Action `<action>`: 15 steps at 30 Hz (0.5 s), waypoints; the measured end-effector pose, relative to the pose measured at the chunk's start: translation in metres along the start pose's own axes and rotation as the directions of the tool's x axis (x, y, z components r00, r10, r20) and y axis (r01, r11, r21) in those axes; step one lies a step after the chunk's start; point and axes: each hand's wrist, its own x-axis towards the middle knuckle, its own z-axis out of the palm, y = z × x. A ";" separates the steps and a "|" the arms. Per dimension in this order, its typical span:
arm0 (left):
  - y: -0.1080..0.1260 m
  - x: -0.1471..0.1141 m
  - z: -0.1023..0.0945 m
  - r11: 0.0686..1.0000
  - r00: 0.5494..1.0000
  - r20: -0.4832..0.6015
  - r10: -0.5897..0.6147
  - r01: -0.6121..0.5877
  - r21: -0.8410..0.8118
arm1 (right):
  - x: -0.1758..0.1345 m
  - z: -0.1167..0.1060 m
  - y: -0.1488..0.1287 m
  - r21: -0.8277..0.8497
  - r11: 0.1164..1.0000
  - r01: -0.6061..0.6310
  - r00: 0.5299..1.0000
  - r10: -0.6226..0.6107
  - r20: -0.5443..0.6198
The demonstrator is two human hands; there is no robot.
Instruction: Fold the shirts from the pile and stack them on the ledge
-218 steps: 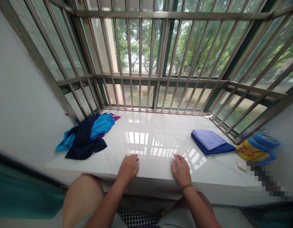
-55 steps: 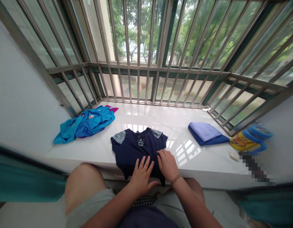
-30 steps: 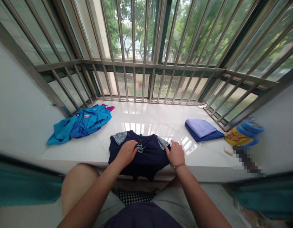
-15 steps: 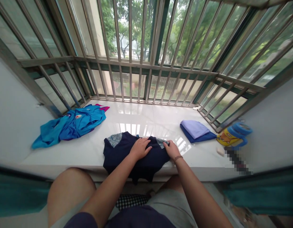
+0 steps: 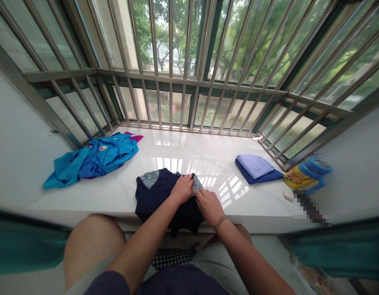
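Note:
A dark navy T-shirt (image 5: pixel 157 200) with grey-blue paisley shoulder patches lies on the white sill, its lower part hanging over the front edge. On its upper middle, by the neckline, my left hand (image 5: pixel 181 190) rests with the fingers stretched over the cloth. My right hand (image 5: pixel 209 205) pinches the shirt's right side, just below the right paisley patch, which is turned inward close to my left fingers. The cloth beneath both hands is hidden.
Crumpled blue clothing (image 5: pixel 97 157) lies at the left of the sill (image 5: pixel 177 143). Folded lilac and dark blue cloths (image 5: pixel 258 169) sit at the right, near a blue-and-yellow bottle (image 5: pixel 309 174) and a small pale object (image 5: pixel 288 195). Metal window bars (image 5: pixel 192 82) stand behind.
My right hand has moved left, bringing the shirt's right side inward over its middle. My left hand has stayed near the neckline. The view has shifted slightly.

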 end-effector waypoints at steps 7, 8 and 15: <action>-0.007 0.009 -0.003 0.986 0.997 -0.029 -0.072 0.066 -0.151 | -0.047 0.006 -0.014 0.270 0.936 0.228 0.970 -0.243 0.023; -0.007 0.010 -0.004 0.977 0.994 -0.052 -0.091 0.079 -0.197 | -0.053 0.005 -0.010 0.293 0.934 0.203 0.978 -0.208 -0.014; -0.010 -0.002 -0.016 0.919 0.968 -0.239 -0.073 -0.028 -0.394 | -0.069 0.011 0.034 0.253 0.959 -0.131 0.980 0.163 -0.114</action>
